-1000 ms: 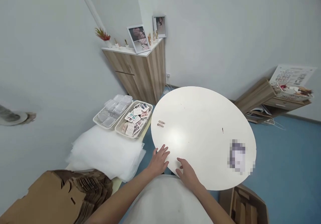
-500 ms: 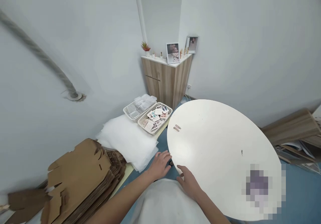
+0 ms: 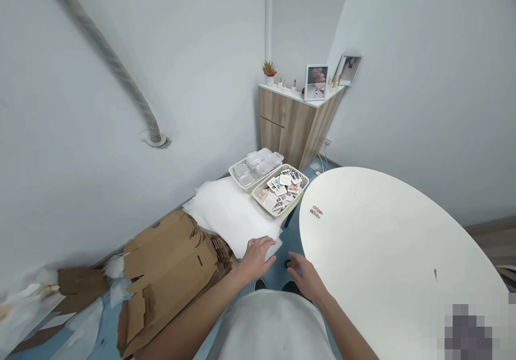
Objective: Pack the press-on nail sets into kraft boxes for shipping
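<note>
My left hand (image 3: 257, 259) hovers with bent, parted fingers near the edge of a stack of white sheets (image 3: 231, 209); nothing is in it. Close to the left rim of the round white table (image 3: 374, 231), my right hand (image 3: 305, 275) is held with thumb and fingers apart, also without anything in it. Beyond the sheets, a white basket (image 3: 281, 213) is filled with cards that carry small coloured pieces. Behind it, another basket (image 3: 235, 172) holds clear plastic boxes (image 3: 262, 164). A small set of nail-shaped pieces (image 3: 316, 211) lies on the table's left part.
Flattened brown cardboard boxes (image 3: 173, 274) are stacked at my left. A wooden cabinet (image 3: 290, 118) stands in the corner with a plant (image 3: 269, 71) and picture frames (image 3: 316, 82) on top. A pipe (image 3: 116, 64) runs down the left wall.
The view has turned left, so the table, baskets and cabinet appear farther right. My feet and more of the cardboard pile show. Both hands stay raised with nothing in them.
</note>
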`<action>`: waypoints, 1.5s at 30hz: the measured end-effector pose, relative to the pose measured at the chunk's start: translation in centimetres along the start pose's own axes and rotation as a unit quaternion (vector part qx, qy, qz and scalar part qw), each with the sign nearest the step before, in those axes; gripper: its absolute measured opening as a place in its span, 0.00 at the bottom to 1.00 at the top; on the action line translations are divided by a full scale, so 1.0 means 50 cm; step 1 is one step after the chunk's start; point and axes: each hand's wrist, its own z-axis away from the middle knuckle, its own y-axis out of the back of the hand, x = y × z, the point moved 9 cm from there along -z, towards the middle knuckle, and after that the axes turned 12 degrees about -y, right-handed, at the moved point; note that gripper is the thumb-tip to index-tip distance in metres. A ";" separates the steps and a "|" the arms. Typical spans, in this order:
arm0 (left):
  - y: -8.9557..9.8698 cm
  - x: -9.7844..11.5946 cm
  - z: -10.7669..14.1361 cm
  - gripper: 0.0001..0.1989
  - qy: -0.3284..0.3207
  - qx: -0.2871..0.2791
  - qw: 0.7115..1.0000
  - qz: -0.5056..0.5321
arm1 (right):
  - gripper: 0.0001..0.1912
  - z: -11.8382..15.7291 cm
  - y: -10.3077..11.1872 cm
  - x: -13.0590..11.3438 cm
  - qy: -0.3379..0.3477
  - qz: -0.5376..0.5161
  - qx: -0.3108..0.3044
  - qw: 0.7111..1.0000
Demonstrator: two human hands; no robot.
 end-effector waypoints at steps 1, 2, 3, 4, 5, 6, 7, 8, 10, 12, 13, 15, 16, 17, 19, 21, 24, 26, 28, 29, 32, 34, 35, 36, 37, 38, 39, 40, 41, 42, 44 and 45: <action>0.008 -0.013 0.004 0.17 0.009 0.001 1.000 0.005 | 0.24 -0.006 -0.004 -0.009 0.004 0.006 -0.007 1.000; 0.016 -0.025 0.008 0.17 0.018 0.002 1.000 0.012 | 0.24 -0.012 -0.007 -0.018 0.008 0.012 -0.014 1.000; 0.023 -0.037 0.010 0.17 0.027 0.003 0.999 0.020 | 0.23 -0.018 -0.008 -0.027 0.011 0.020 -0.023 0.999; 0.029 -0.049 0.010 0.17 0.035 0.005 0.999 0.029 | 0.23 -0.025 -0.009 -0.035 0.013 0.028 -0.031 0.999; 0.036 -0.059 0.009 0.17 0.043 0.009 0.998 0.037 | 0.22 -0.032 -0.007 -0.043 0.015 0.035 -0.038 0.999; 0.043 -0.069 0.007 0.16 0.049 0.015 0.998 0.045 | 0.22 -0.040 -0.005 -0.051 0.016 0.043 -0.043 0.998; 0.050 -0.078 0.003 0.16 0.055 0.020 0.997 0.053 | 0.22 -0.049 -0.002 -0.060 0.017 0.050 -0.048 0.997; 0.057 -0.086 -0.001 0.16 0.059 0.025 0.996 0.061 | 0.21 -0.060 0.002 -0.069 0.018 0.057 -0.052 0.997; 0.073 -0.101 -0.013 0.17 0.065 0.032 0.994 0.076 | 0.21 -0.086 0.011 -0.092 0.026 0.072 -0.056 0.995; 0.092 -0.119 -0.026 0.18 0.072 0.039 0.992 0.091 | 0.21 -0.122 0.022 -0.122 0.043 0.090 -0.052 0.994; 0.102 -0.131 -0.033 0.18 0.078 0.044 0.991 0.098 | 0.21 -0.143 0.028 -0.139 0.052 0.101 -0.046 0.992; 0.122 -0.161 -0.047 0.19 0.094 0.056 0.987 0.116 | 0.21 -0.194 0.042 -0.175 0.070 0.122 -0.027 0.990; 0.131 -0.178 -0.055 0.20 0.103 0.063 0.984 0.128 | 0.21 -0.222 0.051 -0.196 0.083 0.132 -0.011 0.988; 0.140 -0.196 -0.064 0.20 0.113 0.071 0.981 0.140 | 0.22 -0.250 0.061 -0.218 0.095 0.138 0.009 0.986; 0.153 -0.234 -0.084 0.21 0.135 0.082 0.974 0.163 | 0.22 -0.308 0.077 -0.260 0.113 0.143 0.029 0.983; 0.162 -0.270 -0.110 0.21 0.158 0.088 0.966 0.185 | 0.22 -0.366 0.090 -0.300 0.129 0.139 0.040 0.981; 0.169 -0.323 -0.157 0.22 0.196 0.098 0.950 0.222 | 0.23 -0.451 0.100 -0.346 0.137 0.123 0.042 0.982; 0.169 -0.357 -0.192 0.22 0.223 0.107 0.937 0.248 | 0.24 -0.505 0.102 -0.368 0.141 0.109 0.047 0.983; 0.166 -0.394 -0.225 0.23 0.256 0.127 0.919 0.273 | 0.25 -0.555 0.099 -0.383 0.145 0.098 0.051 0.983; 0.164 -0.411 -0.242 0.24 0.268 0.138 0.909 0.287 | 0.26 -0.579 0.099 -0.388 0.140 0.095 0.058 0.984; 0.159 -0.462 -0.294 0.27 0.291 0.181 0.876 0.339 | 0.26 -0.639 0.094 -0.407 0.143 0.084 0.069 0.984; 0.159 -0.493 -0.325 0.27 0.300 0.207 0.853 0.374 | 0.27 -0.670 0.091 -0.422 0.147 0.081 0.074 0.983; 0.160 -0.507 -0.340 0.28 0.304 0.219 0.844 0.383 | 0.27 -0.684 0.089 -0.428 0.147 0.081 0.076 0.983; 0.162 -0.520 -0.352 0.29 0.308 0.229 0.837 0.390 | 0.27 -0.697 0.086 -0.434 0.145 0.082 0.076 0.983; 0.163 -0.532 -0.363 0.29 0.316 0.236 0.830 0.395 | 0.27 -0.708 0.082 -0.439 0.143 0.084 0.075 0.983; 0.163 -0.542 -0.372 0.29 0.323 0.242 0.823 0.399 | 0.27 -0.717 0.077 -0.442 0.141 0.085 0.072 0.984; 0.162 -0.550 -0.379 0.29 0.330 0.245 0.817 0.405 | 0.27 -0.726 0.071 -0.445 0.139 0.086 0.068 0.984; 0.158 -0.557 -0.384 0.29 0.336 0.247 0.811 0.411 | 0.28 -0.732 0.065 -0.447 0.138 0.086 0.062 0.985; 0.154 -0.562 -0.389 0.30 0.339 0.247 0.805 0.419 | 0.28 -0.738 0.059 -0.448 0.137 0.086 0.055 0.985; 0.148 -0.566 -0.391 0.30 0.341 0.247 0.801 0.426 | 0.28 -0.742 0.054 -0.447 0.135 0.085 0.050 0.986; 0.138 -0.573 -0.393 0.30 0.341 0.249 0.795 0.436 | 0.28 -0.748 0.047 -0.443 0.127 0.078 0.045 0.988; 0.134 -0.576 -0.391 0.30 0.340 0.250 0.795 0.436 | 0.28 -0.749 0.046 -0.441 0.122 0.072 0.045 0.989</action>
